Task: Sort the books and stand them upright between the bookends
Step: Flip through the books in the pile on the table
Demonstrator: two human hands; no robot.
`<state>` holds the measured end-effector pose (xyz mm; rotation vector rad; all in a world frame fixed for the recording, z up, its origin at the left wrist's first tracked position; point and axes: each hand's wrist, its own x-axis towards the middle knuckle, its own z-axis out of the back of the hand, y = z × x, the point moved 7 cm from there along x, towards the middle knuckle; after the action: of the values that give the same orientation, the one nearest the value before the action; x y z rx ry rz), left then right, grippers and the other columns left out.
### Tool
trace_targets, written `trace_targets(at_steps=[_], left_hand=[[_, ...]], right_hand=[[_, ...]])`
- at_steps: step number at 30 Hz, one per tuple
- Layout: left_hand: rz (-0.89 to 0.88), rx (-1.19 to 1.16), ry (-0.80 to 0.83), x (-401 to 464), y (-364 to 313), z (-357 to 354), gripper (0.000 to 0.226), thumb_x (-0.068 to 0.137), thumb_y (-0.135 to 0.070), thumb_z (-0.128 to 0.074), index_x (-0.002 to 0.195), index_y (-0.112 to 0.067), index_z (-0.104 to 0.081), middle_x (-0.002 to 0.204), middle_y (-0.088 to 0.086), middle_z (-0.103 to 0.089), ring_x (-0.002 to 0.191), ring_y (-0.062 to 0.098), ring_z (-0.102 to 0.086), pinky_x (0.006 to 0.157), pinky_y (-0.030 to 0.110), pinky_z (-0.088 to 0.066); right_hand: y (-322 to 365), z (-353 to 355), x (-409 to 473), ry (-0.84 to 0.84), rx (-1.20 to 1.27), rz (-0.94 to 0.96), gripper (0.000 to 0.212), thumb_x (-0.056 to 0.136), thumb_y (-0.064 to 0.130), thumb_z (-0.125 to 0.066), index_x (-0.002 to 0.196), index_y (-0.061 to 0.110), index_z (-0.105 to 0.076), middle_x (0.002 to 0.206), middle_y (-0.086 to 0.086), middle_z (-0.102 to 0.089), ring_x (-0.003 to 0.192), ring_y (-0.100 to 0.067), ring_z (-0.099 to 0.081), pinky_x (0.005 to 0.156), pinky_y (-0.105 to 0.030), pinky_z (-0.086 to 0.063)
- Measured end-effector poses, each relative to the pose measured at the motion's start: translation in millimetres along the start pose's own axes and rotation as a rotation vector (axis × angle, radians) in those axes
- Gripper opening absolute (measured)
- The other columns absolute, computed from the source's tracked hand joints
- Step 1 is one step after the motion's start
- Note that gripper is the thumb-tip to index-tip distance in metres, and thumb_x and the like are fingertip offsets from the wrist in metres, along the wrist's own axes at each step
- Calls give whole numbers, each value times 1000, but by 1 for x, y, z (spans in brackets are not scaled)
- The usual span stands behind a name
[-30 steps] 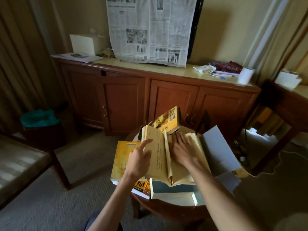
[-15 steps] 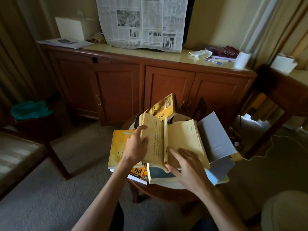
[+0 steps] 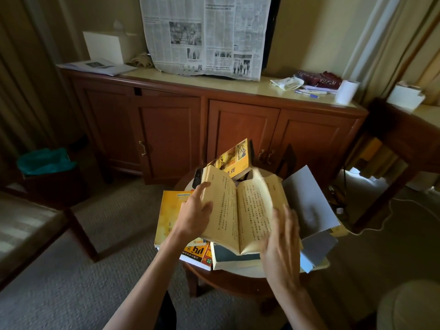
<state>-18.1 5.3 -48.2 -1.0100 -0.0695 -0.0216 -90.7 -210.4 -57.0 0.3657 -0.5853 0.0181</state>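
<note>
An open book with yellowed pages (image 3: 240,210) lies on top of a pile of books on a small round wooden table (image 3: 226,279). My left hand (image 3: 194,213) rests on its left page edge, fingers spread. My right hand (image 3: 282,244) lifts the right-hand pages, which curl upward. A yellow book (image 3: 169,215) lies flat at the left. A yellow book with pictures on its cover (image 3: 234,160) leans behind the open one. Grey books (image 3: 307,201) lie at the right. A dark bookend (image 3: 287,158) stands at the table's far side.
A wooden sideboard (image 3: 214,129) stands behind the table, with a newspaper (image 3: 204,34) hanging over it and a paper roll (image 3: 346,91) on top. A bin with a teal liner (image 3: 45,163) is at the left. A chair seat (image 3: 26,225) sits nearer left.
My right hand slid from flat on the right page down to its lower edge and now lifts the pages. The upright leaf in the middle has been turned. The left hand stays on the left page.
</note>
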Motion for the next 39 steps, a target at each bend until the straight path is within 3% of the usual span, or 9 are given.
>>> trace_targets(at_steps=[4,8,12,15,18,25,29,33,39], left_hand=[[-22,-1,2,-1,-4,-2,47,102,-14,-47,145,-28,-32,132,14,-59,87,19,-66,51,21,-56],[-46,21,-8,-4,-10,-3,49,103,-14,-47,147,-28,-31,131,15,-60,86,19,-66,56,24,-59],[-104,63,-12,-8,-17,-7,48,103,-13,-46,147,-29,-34,134,15,-59,79,12,-61,50,13,-53],[-135,95,17,-10,-19,-10,48,102,-14,-47,146,-32,-36,139,13,-56,90,18,-63,60,19,-56],[-131,102,-12,-10,-19,-10,49,102,-11,-46,146,-30,-37,133,15,-59,79,13,-66,54,16,-54],[23,-83,-187,-10,2,-4,46,100,-7,-49,142,-25,-40,115,9,-63,67,7,-66,43,20,-54],[41,-106,-136,-8,11,0,53,100,-9,-50,147,-24,-31,106,1,-58,68,1,-62,45,17,-54],[26,-142,-12,-2,16,-2,70,100,-13,-53,153,-30,-11,115,4,-57,86,13,-67,66,37,-62],[54,-241,56,-1,1,-4,73,100,-20,-55,155,-26,-7,123,7,-58,102,24,-67,78,42,-60]], right_hand=[[20,-19,7,307,-439,250,69,69,18,-79,132,1,-58,153,-25,-33,148,-42,-11,120,-58,-6],[27,-26,14,624,-758,164,51,94,28,-55,136,-1,-51,154,-31,-22,146,-47,11,113,-61,19],[36,-50,31,853,-895,155,47,88,33,-66,127,8,-58,146,-23,-45,147,-48,-9,100,-69,30],[32,-80,61,832,-955,242,87,88,41,-62,155,8,-16,160,-25,-13,148,-44,-2,111,-66,16],[18,-107,97,837,-608,104,77,97,30,-45,156,4,-2,163,-20,-3,151,-36,2,121,-52,6],[16,-76,49,563,-313,327,65,101,40,-31,155,7,-19,162,-17,-16,150,-37,-11,122,-52,-7],[-3,-36,-12,566,-91,387,58,103,45,-18,153,20,-29,162,4,-17,151,-14,-8,124,-40,-10],[-31,0,14,395,77,154,40,97,35,-49,128,14,-63,152,2,-42,143,-13,-30,113,-36,-38],[-60,2,50,430,320,-371,65,83,29,-75,138,15,-44,119,3,-43,123,-17,-41,93,-29,-47]])
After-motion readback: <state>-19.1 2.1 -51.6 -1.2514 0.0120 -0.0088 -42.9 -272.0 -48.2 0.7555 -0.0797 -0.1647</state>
